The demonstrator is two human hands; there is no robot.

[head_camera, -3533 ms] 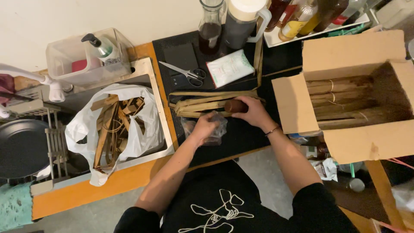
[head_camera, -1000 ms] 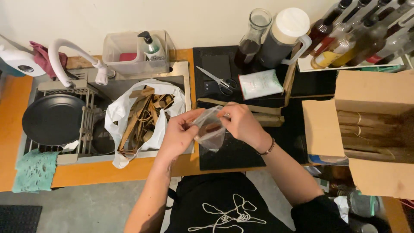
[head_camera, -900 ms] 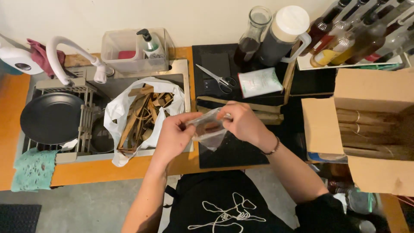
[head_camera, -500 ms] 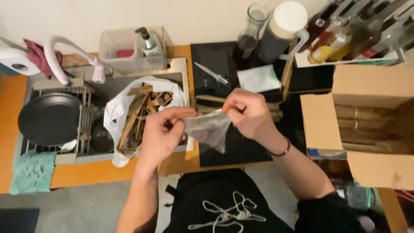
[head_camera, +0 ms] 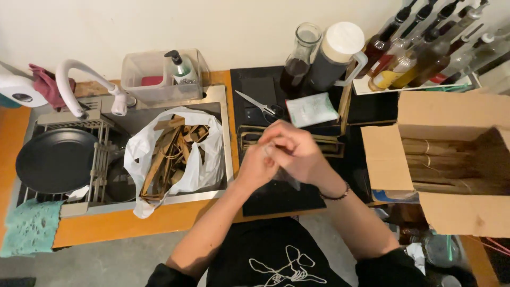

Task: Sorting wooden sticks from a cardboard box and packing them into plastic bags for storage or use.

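Observation:
My left hand (head_camera: 258, 166) and my right hand (head_camera: 295, 153) are pressed together over the black cooktop (head_camera: 276, 196), both closed around a small clear plastic bag (head_camera: 288, 179). Only a crumpled corner of the bag shows below my right palm. Behind my hands lies a bundle of long brown leaf-wrapped sticks (head_camera: 326, 144), partly hidden. What the bag holds cannot be seen.
A white plastic bag of brown strips (head_camera: 175, 154) sits in the sink. Left of it a black pan (head_camera: 56, 159) rests on a rack. Scissors (head_camera: 260, 103), a white packet (head_camera: 312, 109), a jug (head_camera: 332, 56) and bottles stand behind. An open cardboard box (head_camera: 451, 159) of bundles is at right.
My hands held the clear bag spread open between them; now they have come together and crumpled the bag inside them, slightly lower over the cooktop.

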